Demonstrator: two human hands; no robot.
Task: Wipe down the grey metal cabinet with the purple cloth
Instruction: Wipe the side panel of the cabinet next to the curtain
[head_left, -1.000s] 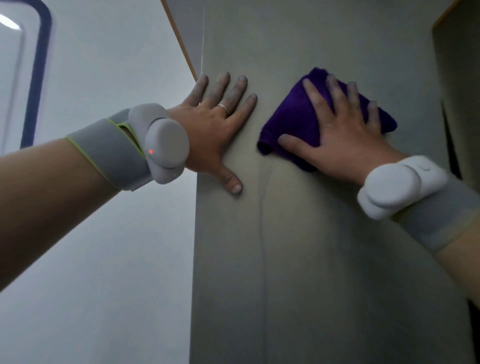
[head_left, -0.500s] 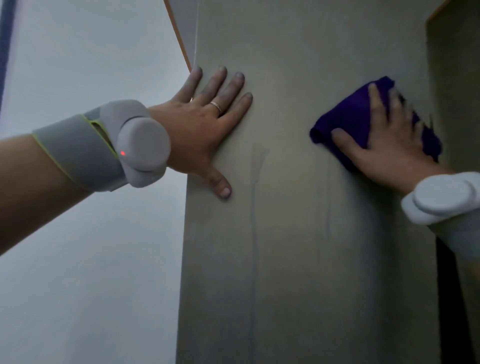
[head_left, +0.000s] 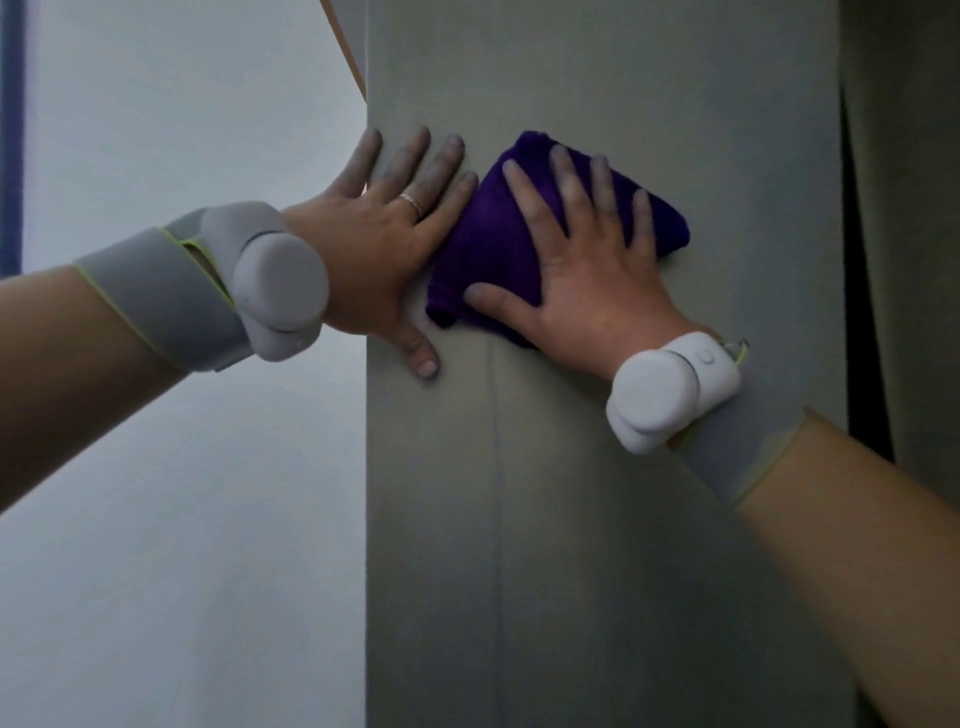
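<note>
A: right hand (head_left: 587, 280)?
B: splayed flat, pressing purple cloth (head_left: 483, 244) onto grey cabinet (head_left: 597, 519) face.
A: left hand (head_left: 379, 244)?
B: flat, fingers spread, at cabinet's left edge, 9 o'clock of cloth, touching it.

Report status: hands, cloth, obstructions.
Left hand flat, bracing grey metal cabinet. Right hand flat, pressing folded purple cloth on the panel. Nothing obstructing.

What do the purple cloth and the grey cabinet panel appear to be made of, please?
The purple cloth looks like soft, plush fabric, perhaps microfibre: it bunches in thick matte folds under the right hand. The cabinet looks like painted sheet metal with a smooth, dull finish: flat, even grey-green, with faint vertical streaks.
</note>
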